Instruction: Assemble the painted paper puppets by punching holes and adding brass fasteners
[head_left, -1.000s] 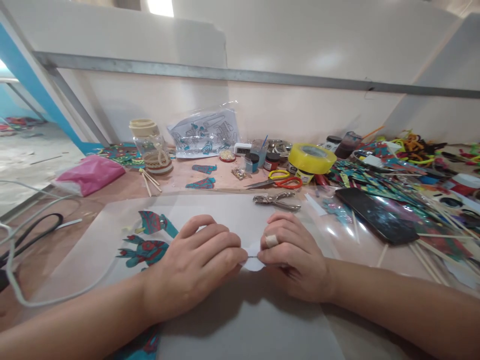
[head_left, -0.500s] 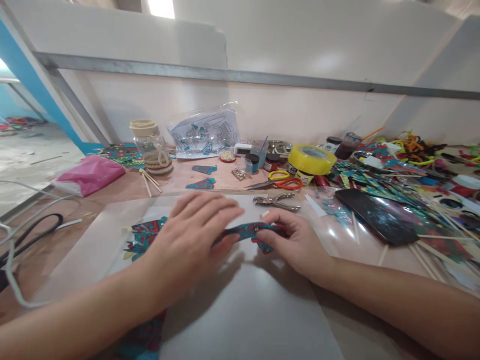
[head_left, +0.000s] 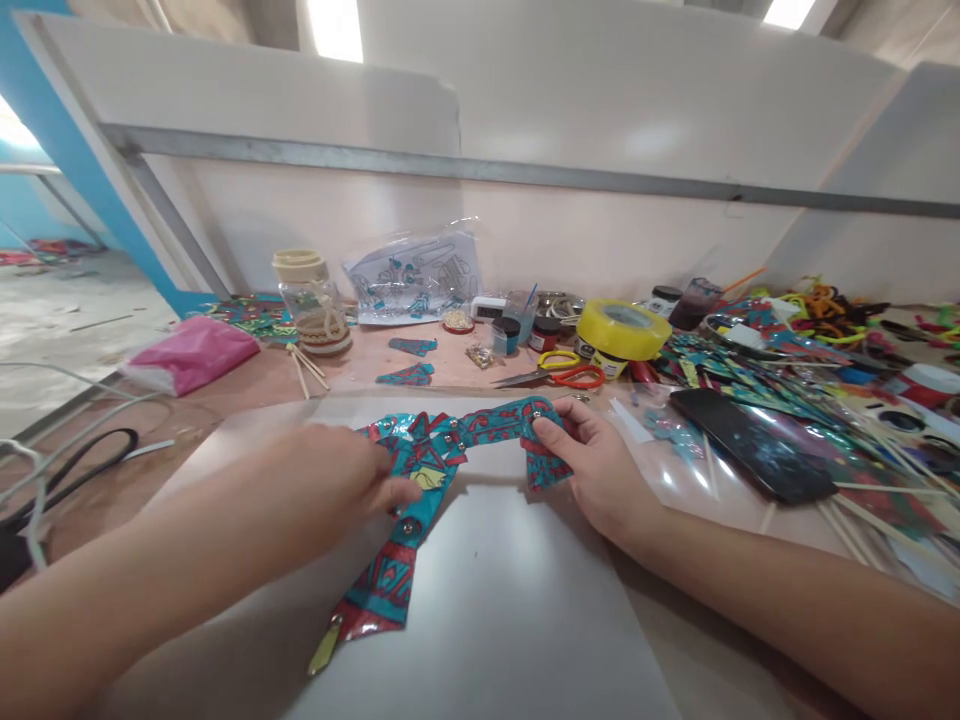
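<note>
A flat, jointed puppet [head_left: 427,515] in glossy turquoise and red lies over a white sheet [head_left: 517,610], with small round metal fasteners at its joints. A yellow pointed piece hangs at its lower end. My right hand [head_left: 592,455] pinches the puppet's arm near a fastener at the bend, and the lower arm piece dangles below. Across the puppet's body is my left hand [head_left: 330,485], slightly blurred, its fingers curled and its thumb on the body's left side. It hides part of the puppet. Behind my right hand, metal pliers [head_left: 579,398] are mostly covered.
Scissors [head_left: 555,370], yellow tape [head_left: 622,330], paint jars [head_left: 506,335] and two loose patterned pieces [head_left: 405,374] sit farther back. A black phone [head_left: 750,440] and thin sticks lie right. A glass jar [head_left: 311,305], pink packet [head_left: 191,355] and cables are left.
The puppet's body has come into view between my hands. My left hand has moved left and down, its fingers now curled. My right hand still grips the arm.
</note>
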